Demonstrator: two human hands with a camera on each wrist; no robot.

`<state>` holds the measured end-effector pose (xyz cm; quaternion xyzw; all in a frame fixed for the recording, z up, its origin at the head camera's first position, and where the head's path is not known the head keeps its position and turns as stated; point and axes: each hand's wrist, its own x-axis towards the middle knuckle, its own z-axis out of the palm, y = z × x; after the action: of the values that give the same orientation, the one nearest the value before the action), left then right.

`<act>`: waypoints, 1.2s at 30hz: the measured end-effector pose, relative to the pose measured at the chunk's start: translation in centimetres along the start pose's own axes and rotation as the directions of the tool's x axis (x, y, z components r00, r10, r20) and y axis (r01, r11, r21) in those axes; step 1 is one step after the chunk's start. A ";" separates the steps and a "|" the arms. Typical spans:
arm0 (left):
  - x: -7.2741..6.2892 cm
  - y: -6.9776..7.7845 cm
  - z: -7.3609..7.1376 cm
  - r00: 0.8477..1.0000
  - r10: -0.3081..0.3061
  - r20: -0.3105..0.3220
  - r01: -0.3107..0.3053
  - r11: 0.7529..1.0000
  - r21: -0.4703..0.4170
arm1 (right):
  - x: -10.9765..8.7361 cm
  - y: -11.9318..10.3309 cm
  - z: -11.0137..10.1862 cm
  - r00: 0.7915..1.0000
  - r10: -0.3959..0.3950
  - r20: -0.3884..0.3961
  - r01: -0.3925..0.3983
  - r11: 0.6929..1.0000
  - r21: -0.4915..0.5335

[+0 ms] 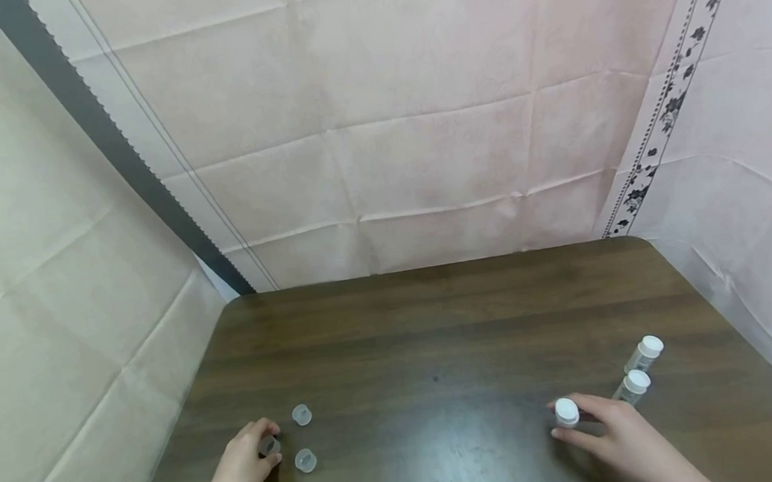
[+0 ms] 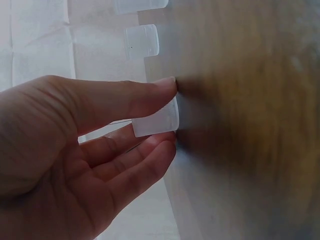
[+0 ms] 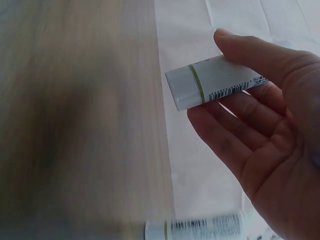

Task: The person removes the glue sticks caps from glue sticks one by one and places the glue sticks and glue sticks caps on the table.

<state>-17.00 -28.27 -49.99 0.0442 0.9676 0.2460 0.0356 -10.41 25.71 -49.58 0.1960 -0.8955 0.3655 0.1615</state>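
At the left of the table, my left hand (image 1: 241, 460) has its thumb and fingers around a small translucent plastic cup (image 2: 157, 120). The cup is at the tabletop or just above it; I cannot tell which. Two similar cups, a far one (image 1: 302, 415) and a near one (image 1: 306, 461), stand just right of that hand. Over on the right, my right hand (image 1: 608, 431) pinches a small bottle (image 3: 220, 80) with a white cap (image 1: 567, 410). Its label has a barcode and a green line, and its base is off the table.
Two more white-capped bottles, a far one (image 1: 644, 353) and a near one (image 1: 631, 386), stand behind and right of my right hand. A dark wooden table (image 1: 426, 328) lies beneath everything. Creased pale cloth (image 1: 420, 156) hangs behind it and along both sides.
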 end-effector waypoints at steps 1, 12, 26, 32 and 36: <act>0.0 0.0 0.0 1.000 -0.006 0.002 0.006 1.000 0.001 | -0.3 0.1 -0.3 1.000 0.019 -0.008 -0.019 1.000 -0.013; -0.1 0.1 0.1 1.000 0.002 -0.016 -0.002 1.000 0.009 | -3.2 1.9 -3.1 0.975 0.221 -0.015 -0.222 0.974 -0.042; -0.2 0.1 0.2 1.000 0.008 -0.014 -0.008 1.000 0.008 | -5.8 5.4 -6.5 0.884 0.465 -0.044 -0.466 0.873 -0.141; -0.2 0.0 0.2 1.000 0.003 -0.012 -0.003 1.000 0.013 | -6.6 6.9 -7.1 0.851 0.525 -0.005 -0.517 0.836 -0.183; -0.1 0.0 0.3 1.000 0.006 -0.009 -0.006 1.000 0.014 | -6.9 7.4 -7.1 0.837 0.547 0.022 -0.534 0.825 -0.187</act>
<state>-16.89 -28.17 -50.21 0.0461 0.9694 0.2394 0.0302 -6.83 37.24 -52.08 -0.0668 -0.9480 0.3093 0.0345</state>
